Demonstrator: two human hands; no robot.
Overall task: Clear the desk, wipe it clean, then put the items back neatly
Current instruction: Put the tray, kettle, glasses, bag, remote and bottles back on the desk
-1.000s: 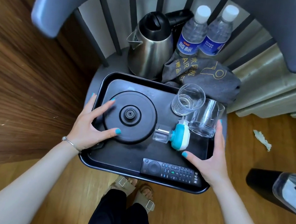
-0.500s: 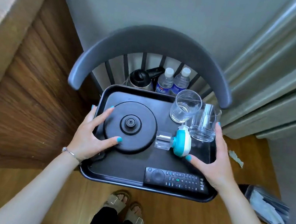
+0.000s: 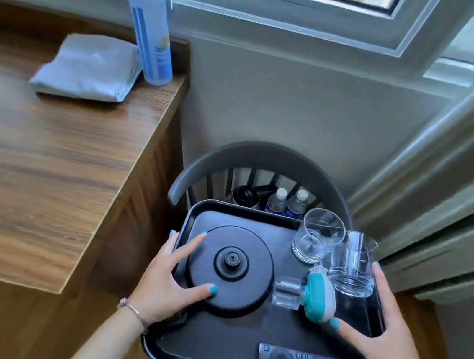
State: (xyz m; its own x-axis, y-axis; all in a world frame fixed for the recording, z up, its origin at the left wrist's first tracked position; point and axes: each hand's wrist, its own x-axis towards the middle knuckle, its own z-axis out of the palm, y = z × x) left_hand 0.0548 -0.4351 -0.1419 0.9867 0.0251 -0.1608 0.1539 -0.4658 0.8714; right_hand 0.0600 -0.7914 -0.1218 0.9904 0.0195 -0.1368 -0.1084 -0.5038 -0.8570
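A wooden desk (image 3: 45, 167) bears a folded grey cloth (image 3: 87, 67) and, touching its right edge, an upright blue spray bottle (image 3: 151, 26).

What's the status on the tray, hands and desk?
Left hand and right hand grip the tray by its sides, over the chair. Desk holds cloth, spray bottle.

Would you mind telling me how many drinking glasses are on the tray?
2: one glass at the tray's far right corner, the other glass beside it against the right hand's fingers. None seems hidden.
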